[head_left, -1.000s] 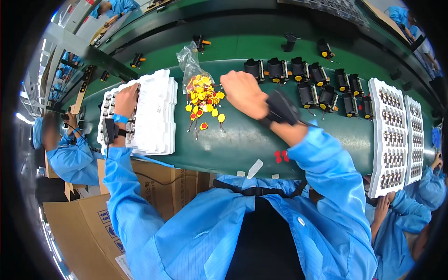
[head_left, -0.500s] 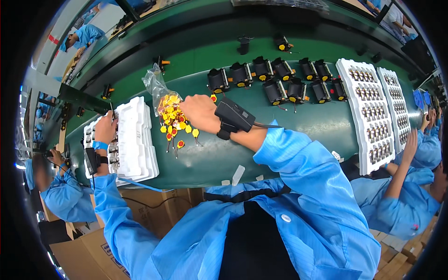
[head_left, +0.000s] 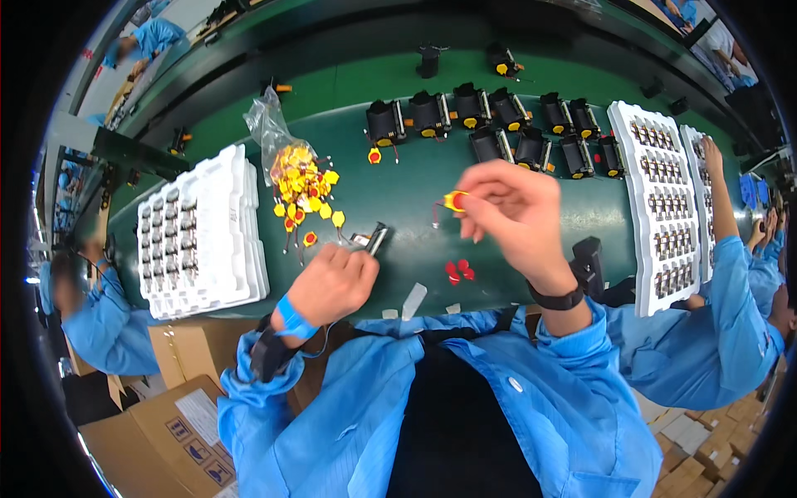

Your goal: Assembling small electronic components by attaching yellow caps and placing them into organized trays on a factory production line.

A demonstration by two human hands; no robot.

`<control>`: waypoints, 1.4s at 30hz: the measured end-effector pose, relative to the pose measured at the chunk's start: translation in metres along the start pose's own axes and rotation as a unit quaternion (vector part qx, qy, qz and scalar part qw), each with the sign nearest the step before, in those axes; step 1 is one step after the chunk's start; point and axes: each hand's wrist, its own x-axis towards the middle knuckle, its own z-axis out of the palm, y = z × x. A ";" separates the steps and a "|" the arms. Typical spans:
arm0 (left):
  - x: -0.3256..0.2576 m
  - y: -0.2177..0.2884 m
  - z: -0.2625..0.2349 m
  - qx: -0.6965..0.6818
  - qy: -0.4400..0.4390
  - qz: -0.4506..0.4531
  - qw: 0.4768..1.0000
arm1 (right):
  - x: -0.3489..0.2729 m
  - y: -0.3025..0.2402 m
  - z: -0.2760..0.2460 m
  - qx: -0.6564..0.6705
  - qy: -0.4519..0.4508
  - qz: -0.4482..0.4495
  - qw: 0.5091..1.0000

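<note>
My right hand [head_left: 515,217] is raised over the green belt [head_left: 407,191] and pinches a small yellow disc part with red and black leads [head_left: 452,202]. My left hand [head_left: 332,282] rests near the belt's front edge, fingers closed on a small black part [head_left: 376,239]. Beside it, a pile of yellow and red disc parts [head_left: 303,192] spills from a clear plastic bag [head_left: 267,124]. A white tray with rows of dark parts [head_left: 199,236] lies left of my left hand.
Several black block components [head_left: 490,116] sit in rows at the back of the belt. White trays [head_left: 656,199] lie at the right, where another person's arm [head_left: 726,224] reaches. Red caps [head_left: 458,270] and paper scraps [head_left: 413,300] lie near the front edge. Cardboard boxes [head_left: 166,415] stand below left.
My right hand has left the yellow pile and lifted to the right with one disc part. My left hand moved off the white tray to the black part at the belt's front.
</note>
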 end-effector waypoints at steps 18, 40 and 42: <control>0.079 0.065 -0.028 -0.759 0.077 -0.254 0.594 | -0.052 0.010 -0.009 -0.106 0.009 -0.110 0.988; 0.082 0.054 0.005 -0.696 0.092 0.036 0.711 | -0.077 0.047 0.024 0.418 -0.033 0.208 0.883; 0.082 0.061 -0.002 -0.678 0.127 -0.018 0.724 | -0.076 0.049 0.021 0.391 -0.041 0.211 0.895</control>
